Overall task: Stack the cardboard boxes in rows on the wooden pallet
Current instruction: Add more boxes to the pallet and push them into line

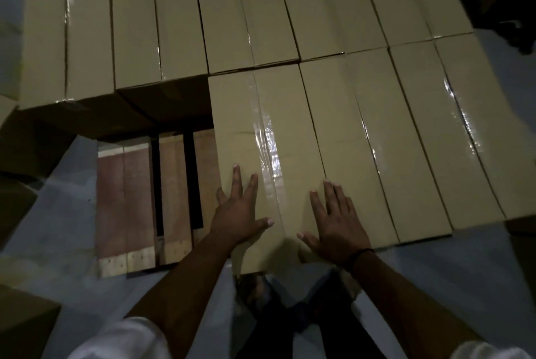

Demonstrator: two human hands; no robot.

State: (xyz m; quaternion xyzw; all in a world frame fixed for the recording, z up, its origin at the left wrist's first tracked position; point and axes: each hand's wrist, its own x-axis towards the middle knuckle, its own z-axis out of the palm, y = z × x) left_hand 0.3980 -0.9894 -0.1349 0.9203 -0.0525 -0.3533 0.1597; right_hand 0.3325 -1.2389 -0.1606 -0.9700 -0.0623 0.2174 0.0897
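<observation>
Wooden pallet (pixel 124 199), pale floor (pixel 66 213)

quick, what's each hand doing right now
Left hand: open, flat on the box, gripping nothing.
Right hand: open, flat on the same box.

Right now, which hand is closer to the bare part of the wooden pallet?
Left. The left hand lies flat on the box at its left edge, right beside the bare wooden pallet slats. The right hand rests flat farther right on the same box.
</observation>
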